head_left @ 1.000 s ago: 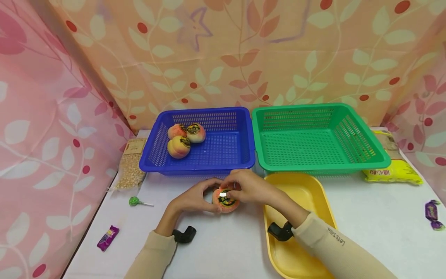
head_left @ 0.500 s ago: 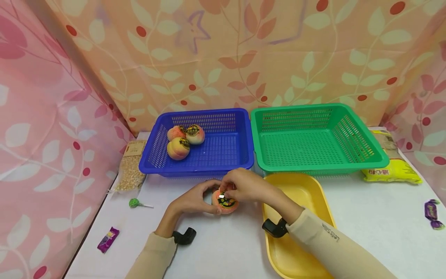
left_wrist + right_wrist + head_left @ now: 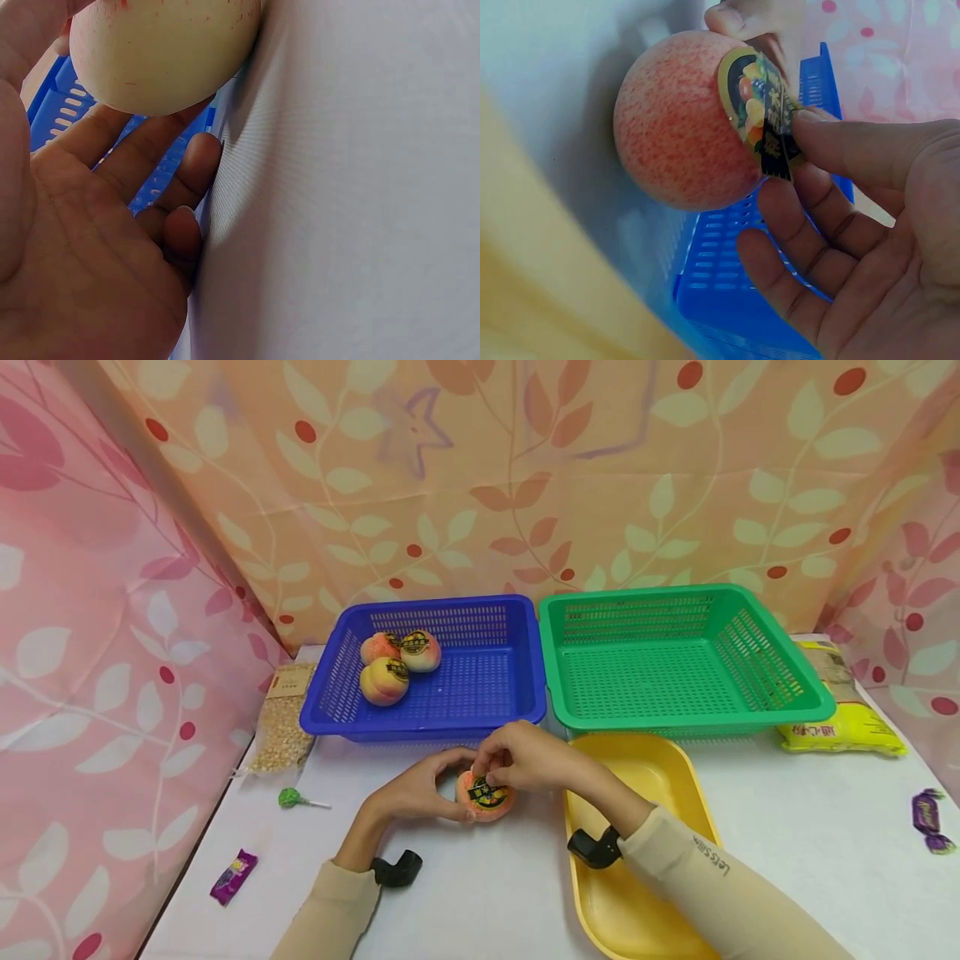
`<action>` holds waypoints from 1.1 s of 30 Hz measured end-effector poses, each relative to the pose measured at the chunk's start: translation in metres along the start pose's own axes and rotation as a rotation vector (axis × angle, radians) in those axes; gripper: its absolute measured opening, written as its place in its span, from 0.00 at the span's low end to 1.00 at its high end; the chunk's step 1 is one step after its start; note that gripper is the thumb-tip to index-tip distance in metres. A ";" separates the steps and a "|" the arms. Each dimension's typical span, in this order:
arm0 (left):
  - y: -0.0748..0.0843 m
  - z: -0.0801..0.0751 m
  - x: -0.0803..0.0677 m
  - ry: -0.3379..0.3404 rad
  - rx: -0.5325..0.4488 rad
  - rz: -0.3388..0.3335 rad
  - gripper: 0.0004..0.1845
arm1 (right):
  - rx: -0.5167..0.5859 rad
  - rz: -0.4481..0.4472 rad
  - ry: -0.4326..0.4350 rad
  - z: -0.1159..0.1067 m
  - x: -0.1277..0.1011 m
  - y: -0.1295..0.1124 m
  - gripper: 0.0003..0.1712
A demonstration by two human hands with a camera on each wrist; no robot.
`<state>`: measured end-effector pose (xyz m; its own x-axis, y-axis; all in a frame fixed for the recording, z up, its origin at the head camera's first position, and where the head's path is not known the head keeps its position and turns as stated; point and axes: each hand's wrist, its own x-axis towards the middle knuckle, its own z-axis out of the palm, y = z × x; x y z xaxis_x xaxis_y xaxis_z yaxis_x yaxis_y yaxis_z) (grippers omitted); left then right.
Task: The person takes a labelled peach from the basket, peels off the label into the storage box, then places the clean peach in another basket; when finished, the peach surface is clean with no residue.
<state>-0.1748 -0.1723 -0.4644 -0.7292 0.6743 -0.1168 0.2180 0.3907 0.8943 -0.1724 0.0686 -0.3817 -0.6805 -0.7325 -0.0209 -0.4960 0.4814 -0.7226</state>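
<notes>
Left grip (image 3: 417,792) curled around peach (image 3: 486,796), right grip (image 3: 525,758) pinching its sticker (image 3: 763,112).

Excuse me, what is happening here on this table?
A person holds a peach on the white table, in front of the blue basket. The left hand steadies the fruit while the right hand pinches the edge of its sticker. Three more stickered peaches lie in the blue basket; the green basket holds nothing visible.
</notes>
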 end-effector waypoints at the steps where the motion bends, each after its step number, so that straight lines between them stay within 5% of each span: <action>1: 0.000 0.000 0.000 0.000 -0.002 0.000 0.38 | 0.012 -0.001 -0.002 0.000 0.000 0.001 0.06; 18: -0.001 0.000 0.000 -0.006 -0.020 -0.003 0.38 | 0.111 -0.044 -0.002 -0.010 -0.009 -0.005 0.07; 33: -0.001 0.001 0.001 0.008 -0.011 0.008 0.40 | 0.212 -0.020 -0.117 -0.056 -0.066 0.008 0.11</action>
<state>-0.1748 -0.1715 -0.4657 -0.7323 0.6727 -0.1060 0.2171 0.3782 0.8999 -0.1618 0.1478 -0.3477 -0.5987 -0.7973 -0.0761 -0.3761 0.3638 -0.8522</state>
